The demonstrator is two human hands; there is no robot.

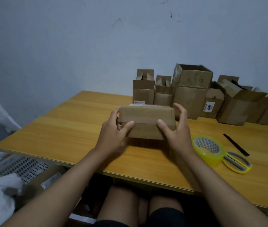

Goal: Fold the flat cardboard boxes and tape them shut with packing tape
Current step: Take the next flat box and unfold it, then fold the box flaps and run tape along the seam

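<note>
Head view, one moment at a wooden work table.

Item 1: closed brown cardboard box, rectangular, held above the orange-brown wooden tabletop near its middle. Long axis runs left to right across the view; the broad top face tilts toward the camera, with a flap seam along its length. A white label shows at the far upper edge, print too small to read.

Item 2: left hand, gripping the box's left end, thumb on the top face at the seam, fingers curled round the far side.

Item 3: right hand, gripping the box's right end, thumb on the top face at the seam, fingers wrapped over the far right corner.

Item 4: row of upright brown cardboard boxes against the wall at the back of the table, several with top flaps raised; contents cannot be seen. One bears a white sticker reading 4012.

Item 5: roll of clear yellowish packing tape, lying flat to the right of the right hand.

Item 6: yellow-and-grey-handled scissors, touching the roll's right side.

Item 7: slim black stick-like object, lying diagonally beyond the scissors.

Item 8: white perforated plastic basket, below the table's left edge, beside crumpled white plastic; contents unclear.
</note>
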